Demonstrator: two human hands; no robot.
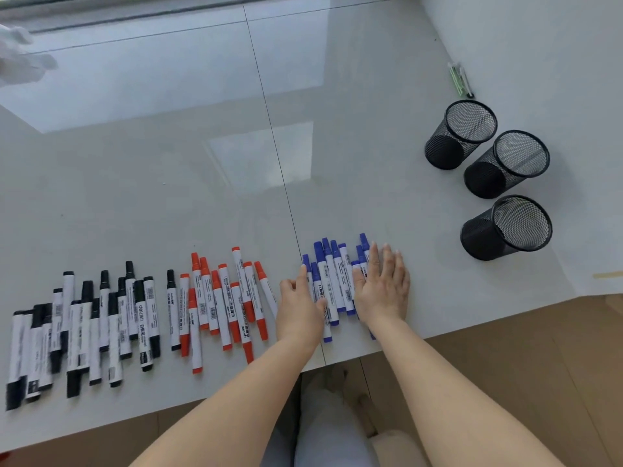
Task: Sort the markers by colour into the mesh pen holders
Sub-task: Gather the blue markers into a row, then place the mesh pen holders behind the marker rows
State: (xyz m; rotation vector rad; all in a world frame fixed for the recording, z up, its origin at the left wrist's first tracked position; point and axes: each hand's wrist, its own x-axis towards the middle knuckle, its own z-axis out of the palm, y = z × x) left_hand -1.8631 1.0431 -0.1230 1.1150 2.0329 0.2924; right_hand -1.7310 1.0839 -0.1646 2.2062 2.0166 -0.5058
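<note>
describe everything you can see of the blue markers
The blue markers are a loose bunch with white printed barrels and blue caps and ends, like plastic. They lie flat, roughly parallel, on the white table, right of the red ones, none in a holder. The left hand presses one side of the bunch and the right hand the other, fingers straight.

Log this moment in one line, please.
left hand, right hand: flat, flanking blue markers | holders: empty
</note>
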